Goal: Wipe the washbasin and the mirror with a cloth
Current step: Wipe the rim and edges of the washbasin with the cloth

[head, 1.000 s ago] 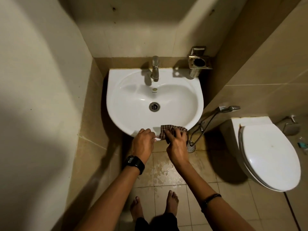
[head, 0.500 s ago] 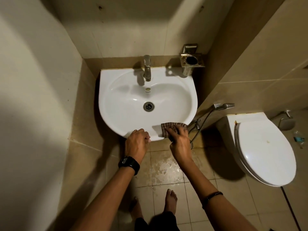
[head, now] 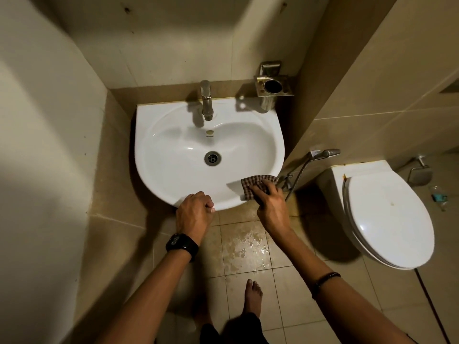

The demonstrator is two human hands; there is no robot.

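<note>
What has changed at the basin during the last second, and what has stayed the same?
The right hand slid the cloth to the right along the front rim of the basin, towards its right side. The left hand still grips the front rim at the same spot.

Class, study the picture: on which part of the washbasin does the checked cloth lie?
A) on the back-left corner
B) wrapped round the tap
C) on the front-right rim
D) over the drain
C: the right hand holds the checked cloth against the front-right rim of the washbasin.
</note>
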